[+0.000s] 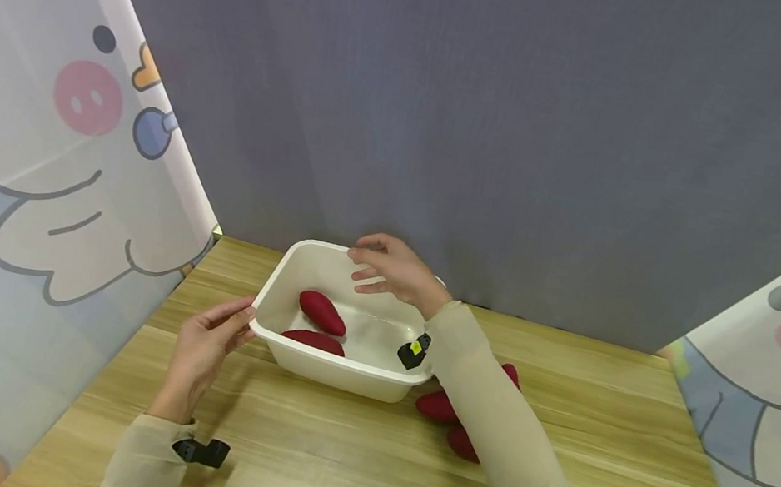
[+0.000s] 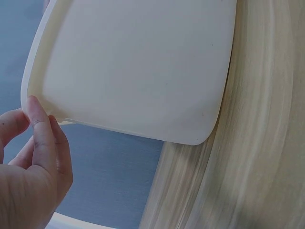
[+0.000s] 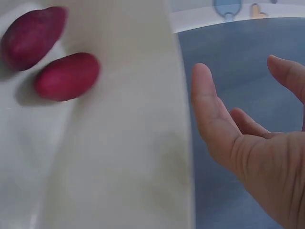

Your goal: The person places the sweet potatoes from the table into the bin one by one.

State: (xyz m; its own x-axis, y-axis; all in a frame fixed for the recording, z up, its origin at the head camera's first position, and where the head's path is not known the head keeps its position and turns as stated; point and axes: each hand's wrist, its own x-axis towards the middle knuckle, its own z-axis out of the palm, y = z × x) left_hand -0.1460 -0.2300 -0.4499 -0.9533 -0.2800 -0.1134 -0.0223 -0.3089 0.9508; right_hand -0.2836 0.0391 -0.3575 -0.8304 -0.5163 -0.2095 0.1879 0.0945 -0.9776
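Observation:
A white plastic basin stands on the wooden table near the dark grey backdrop. Inside it, toward the left, lie two dark red sweet potatoes; they also show in the right wrist view as two smooth red pieces. My left hand pinches the basin's left rim between thumb and fingers, seen close up in the left wrist view. Above the back right part of the basin hovers my right hand, fingers spread and loosely bent, holding nothing.
More red sweet potatoes lie on the table right of the basin, partly hidden by my right forearm. Behind rises a grey cloth backdrop. Panels with cartoon prints flank the table on both sides.

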